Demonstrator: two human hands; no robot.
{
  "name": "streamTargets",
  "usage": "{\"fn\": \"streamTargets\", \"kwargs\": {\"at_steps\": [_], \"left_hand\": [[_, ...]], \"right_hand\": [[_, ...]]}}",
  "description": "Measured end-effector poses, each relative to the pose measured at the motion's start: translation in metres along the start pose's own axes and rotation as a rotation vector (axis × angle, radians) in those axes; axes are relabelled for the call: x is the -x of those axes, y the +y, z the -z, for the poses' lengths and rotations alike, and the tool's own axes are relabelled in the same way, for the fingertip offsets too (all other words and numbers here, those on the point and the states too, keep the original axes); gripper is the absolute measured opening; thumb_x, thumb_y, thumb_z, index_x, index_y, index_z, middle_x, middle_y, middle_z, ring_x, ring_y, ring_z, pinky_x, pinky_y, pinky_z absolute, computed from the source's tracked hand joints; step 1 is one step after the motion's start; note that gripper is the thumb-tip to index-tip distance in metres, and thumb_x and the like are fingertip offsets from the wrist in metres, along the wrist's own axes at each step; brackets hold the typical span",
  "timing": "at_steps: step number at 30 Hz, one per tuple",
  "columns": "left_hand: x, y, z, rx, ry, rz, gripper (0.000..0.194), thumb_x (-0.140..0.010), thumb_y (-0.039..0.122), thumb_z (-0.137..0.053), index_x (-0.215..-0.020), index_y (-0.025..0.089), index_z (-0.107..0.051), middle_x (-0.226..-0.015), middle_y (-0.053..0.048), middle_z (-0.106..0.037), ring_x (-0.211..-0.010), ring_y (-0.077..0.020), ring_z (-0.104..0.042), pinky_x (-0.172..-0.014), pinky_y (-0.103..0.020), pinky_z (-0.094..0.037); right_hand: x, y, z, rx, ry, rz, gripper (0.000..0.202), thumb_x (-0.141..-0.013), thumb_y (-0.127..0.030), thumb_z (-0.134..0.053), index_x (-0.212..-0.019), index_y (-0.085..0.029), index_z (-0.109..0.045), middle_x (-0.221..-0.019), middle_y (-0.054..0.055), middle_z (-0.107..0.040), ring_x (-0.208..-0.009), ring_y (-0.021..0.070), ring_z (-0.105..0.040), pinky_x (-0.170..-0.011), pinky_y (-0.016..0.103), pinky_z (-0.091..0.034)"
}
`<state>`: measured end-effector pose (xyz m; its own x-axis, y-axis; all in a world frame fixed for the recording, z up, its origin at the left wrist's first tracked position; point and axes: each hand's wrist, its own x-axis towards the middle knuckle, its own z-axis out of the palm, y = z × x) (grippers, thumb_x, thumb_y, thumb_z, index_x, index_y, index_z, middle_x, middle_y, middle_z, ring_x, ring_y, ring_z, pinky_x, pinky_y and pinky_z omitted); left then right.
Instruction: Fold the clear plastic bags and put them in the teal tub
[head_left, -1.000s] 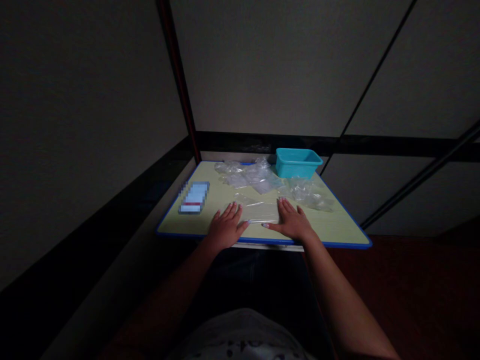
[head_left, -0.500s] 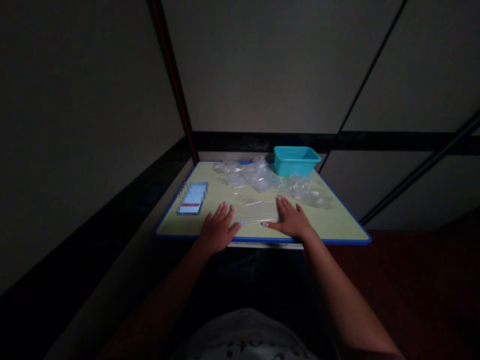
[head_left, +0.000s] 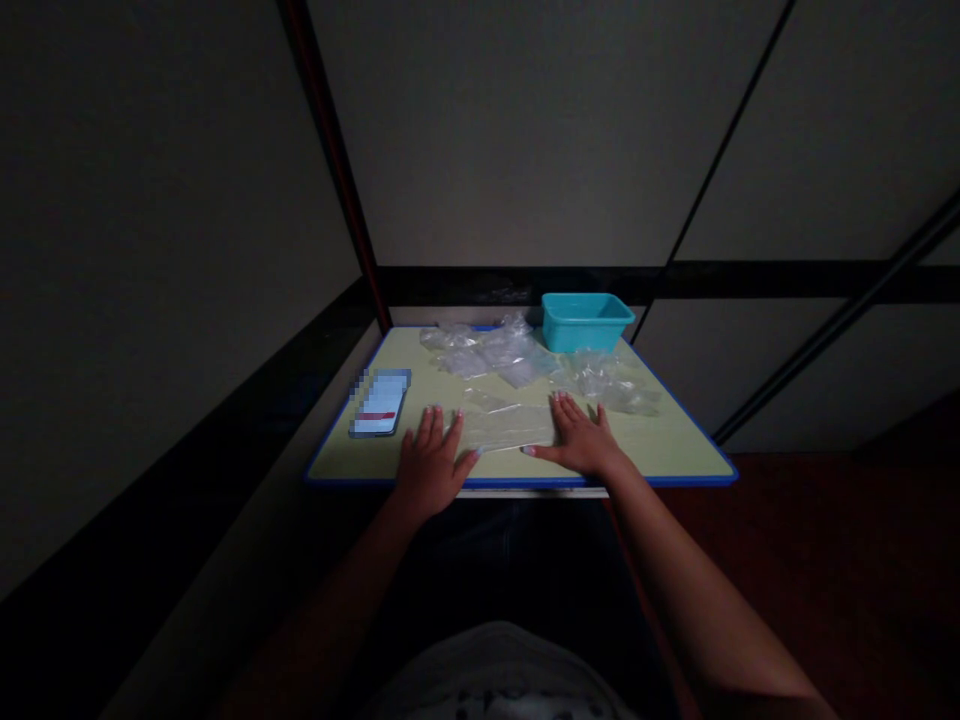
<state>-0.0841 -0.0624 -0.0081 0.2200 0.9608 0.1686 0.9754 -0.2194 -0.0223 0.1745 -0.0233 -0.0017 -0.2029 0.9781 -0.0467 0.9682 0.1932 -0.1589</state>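
A clear plastic bag [head_left: 510, 425] lies flattened near the front edge of the table. My left hand [head_left: 431, 462] rests on its left end, palm down with the fingers spread. On the right end lies my right hand [head_left: 579, 438], also flat, its thumb pointing inward along the bag's near edge. Both hands are open and grip nothing. Beyond them, crumpled clear plastic bags [head_left: 491, 352] are heaped at the back. More crumpled plastic [head_left: 607, 380] sits to the right, just past my right hand.
A turquoise plastic basket [head_left: 587, 325] stands at the table's back right. A phone [head_left: 380, 403] with a lit screen lies at the left. The pale yellow table [head_left: 660, 450] has a blue rim, and walls close in behind it and on the left.
My left hand has slid slightly left, its fingers a little more spread. The right hand stays nearly in place on the bag. The whole view has shifted slightly.
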Motion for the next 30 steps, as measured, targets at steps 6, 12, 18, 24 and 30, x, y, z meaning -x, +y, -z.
{"fn": "streamTargets", "kwargs": {"at_steps": [6,12,18,24,30], "left_hand": [[0.003,0.001,0.0,0.009,0.049,-0.005,0.062,-0.094,0.052,-0.034,-0.148,0.023,-0.025,-0.155,-0.016,-0.019,-0.143,-0.0303,-0.011,-0.108,-0.054,-0.023],[0.0,0.007,0.005,0.031,0.059,-0.031,0.061,-0.094,0.053,-0.034,-0.147,0.024,-0.028,-0.155,-0.016,-0.017,-0.143,-0.0315,-0.01,-0.108,-0.06,-0.017],[-0.009,0.031,0.01,0.111,0.036,-0.183,0.061,-0.093,0.057,-0.031,-0.146,0.025,-0.031,-0.156,-0.012,-0.016,-0.144,-0.0287,-0.008,-0.11,-0.061,-0.009],[-0.029,0.063,0.01,0.189,0.001,-0.289,0.064,-0.094,0.054,-0.029,-0.146,0.017,-0.028,-0.155,-0.01,-0.021,-0.144,-0.0244,-0.011,-0.113,-0.057,-0.009],[-0.051,0.075,0.004,0.222,-0.023,-0.276,0.052,-0.097,0.041,-0.028,-0.145,0.021,-0.032,-0.154,-0.008,-0.024,-0.143,-0.0215,-0.015,-0.113,-0.056,-0.011]], "right_hand": [[0.005,0.003,0.009,-0.16,0.042,-0.034,0.112,-0.07,-0.078,-0.049,-0.151,-0.015,-0.004,-0.156,0.015,0.0,-0.144,0.0284,-0.002,-0.111,0.059,0.001],[0.013,0.02,0.018,-0.39,0.055,0.003,0.096,-0.079,-0.06,-0.055,-0.151,-0.023,-0.004,-0.157,0.013,0.002,-0.144,0.026,0.0,-0.112,0.057,-0.002],[0.024,0.039,0.013,-0.398,0.213,-0.066,0.071,-0.089,-0.051,-0.045,-0.15,-0.03,-0.015,-0.156,0.008,-0.015,-0.142,0.03,-0.017,-0.109,0.064,-0.009],[0.044,0.03,0.006,-0.206,0.173,-0.059,0.065,-0.093,-0.049,-0.034,-0.15,-0.023,-0.018,-0.154,0.009,-0.02,-0.142,0.0266,-0.018,-0.11,0.063,-0.004],[0.058,0.007,0.002,-0.041,0.086,-0.003,0.055,-0.096,-0.041,-0.026,-0.148,-0.023,-0.023,-0.153,0.008,-0.025,-0.141,0.0217,-0.023,-0.112,0.059,-0.008]]}}
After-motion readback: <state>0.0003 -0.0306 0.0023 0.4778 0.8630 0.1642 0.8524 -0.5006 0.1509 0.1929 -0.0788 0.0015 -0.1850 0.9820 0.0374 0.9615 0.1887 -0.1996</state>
